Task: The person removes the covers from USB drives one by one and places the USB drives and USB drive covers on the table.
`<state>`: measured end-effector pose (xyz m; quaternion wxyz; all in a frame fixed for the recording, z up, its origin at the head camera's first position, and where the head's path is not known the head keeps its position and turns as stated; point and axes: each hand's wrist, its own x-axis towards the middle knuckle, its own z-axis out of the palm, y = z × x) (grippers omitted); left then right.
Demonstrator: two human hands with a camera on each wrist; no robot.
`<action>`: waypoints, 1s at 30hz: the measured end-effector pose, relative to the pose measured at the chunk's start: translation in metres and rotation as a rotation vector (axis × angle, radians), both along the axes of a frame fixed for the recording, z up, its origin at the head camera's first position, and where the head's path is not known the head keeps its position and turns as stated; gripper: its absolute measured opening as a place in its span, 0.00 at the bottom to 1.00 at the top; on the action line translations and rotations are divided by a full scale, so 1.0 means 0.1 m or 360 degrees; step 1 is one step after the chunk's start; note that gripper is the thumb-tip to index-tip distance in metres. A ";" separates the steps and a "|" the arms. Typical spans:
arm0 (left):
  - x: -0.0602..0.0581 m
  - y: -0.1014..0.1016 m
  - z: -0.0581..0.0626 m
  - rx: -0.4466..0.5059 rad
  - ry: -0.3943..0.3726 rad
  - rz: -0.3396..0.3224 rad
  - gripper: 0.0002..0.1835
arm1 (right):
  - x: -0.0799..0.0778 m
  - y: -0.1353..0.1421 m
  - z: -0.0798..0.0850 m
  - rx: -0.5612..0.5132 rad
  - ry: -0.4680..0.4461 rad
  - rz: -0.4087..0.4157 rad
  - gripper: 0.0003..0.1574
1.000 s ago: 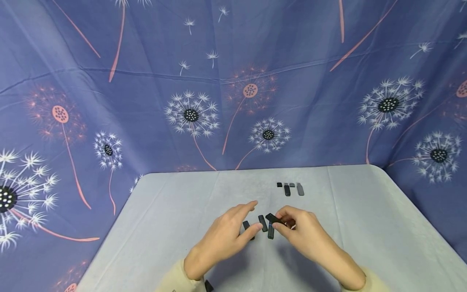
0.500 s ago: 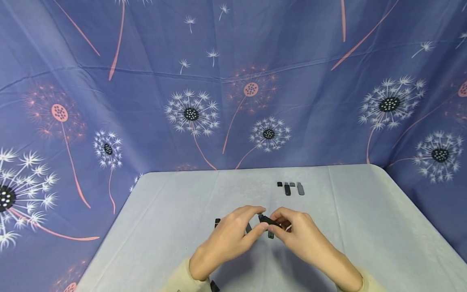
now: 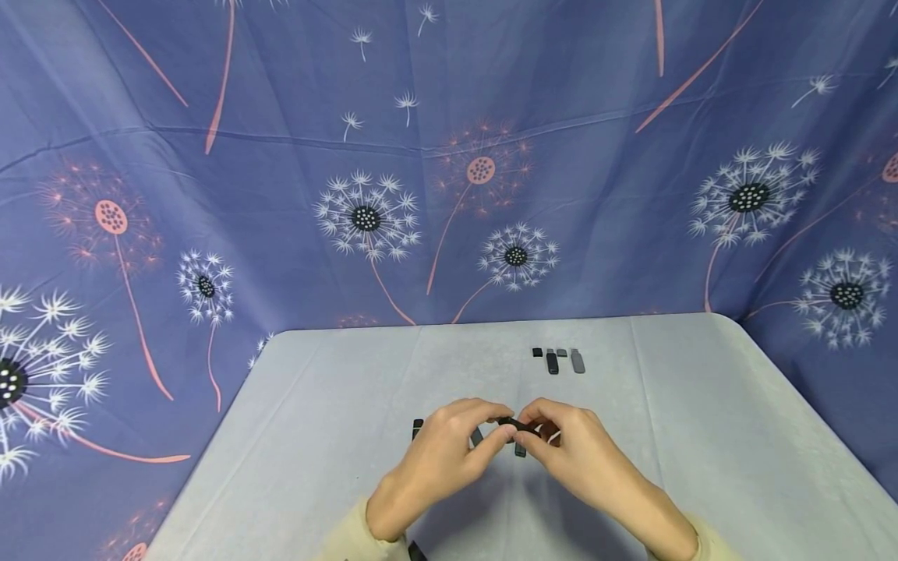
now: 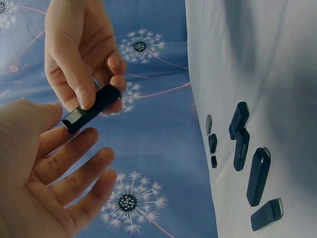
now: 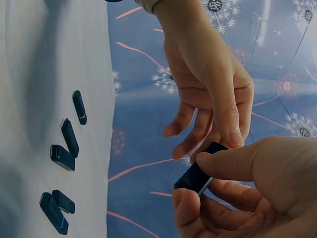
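A dark USB flash drive [image 4: 101,101] is held up between both hands. My right hand [image 3: 578,440] pinches it along its body with thumb and fingers. At its other end, which shows a lighter patch in the left wrist view, the thumb and index finger of my left hand [image 3: 445,440] grip the tip; its remaining fingers spread loosely. Below the hands, several more dark flash drives lie on the table, among them one long drive [image 4: 259,176], a shorter one [image 4: 266,215] and two touching each other, the lower a slim drive [image 4: 240,148].
Toward the back of the table [image 3: 337,374] lie an uncapped black flash drive [image 3: 553,363] and an uncapped grey one [image 3: 578,362], with a black cap [image 3: 537,352] and a grey cap [image 3: 562,353] beside them. A patterned blue cloth [image 3: 281,195] hangs behind.
My left hand has moved right until its fingertips meet the drive's end. The right hand has shifted slightly left and turned the drive a little.
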<state>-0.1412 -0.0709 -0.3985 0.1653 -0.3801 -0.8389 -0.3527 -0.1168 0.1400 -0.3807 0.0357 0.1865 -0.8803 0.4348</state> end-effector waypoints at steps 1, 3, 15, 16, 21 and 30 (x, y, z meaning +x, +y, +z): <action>0.00 0.01 0.00 0.0022 0.0018 -0.0005 0.12 | 0.00 0.00 0.00 0.0000 -0.0004 -0.0003 0.03; 0.01 0.02 -0.01 0.0054 0.0049 -0.0014 0.11 | 0.01 0.01 0.00 0.0000 -0.0011 0.0001 0.02; 0.02 0.04 -0.01 0.0064 0.0065 -0.0041 0.09 | 0.04 0.02 -0.01 -0.0009 -0.0025 0.0052 0.02; 0.02 0.04 -0.01 0.0060 0.0061 -0.0044 0.09 | 0.05 0.02 -0.01 -0.0005 -0.0020 0.0051 0.02; 0.03 0.06 -0.05 0.0044 0.0051 -0.0039 0.08 | 0.06 0.02 -0.03 0.0019 0.0028 0.0036 0.04; 0.07 0.07 -0.08 0.0043 0.0084 -0.0004 0.08 | 0.09 0.01 -0.04 0.0025 0.0131 0.0047 0.05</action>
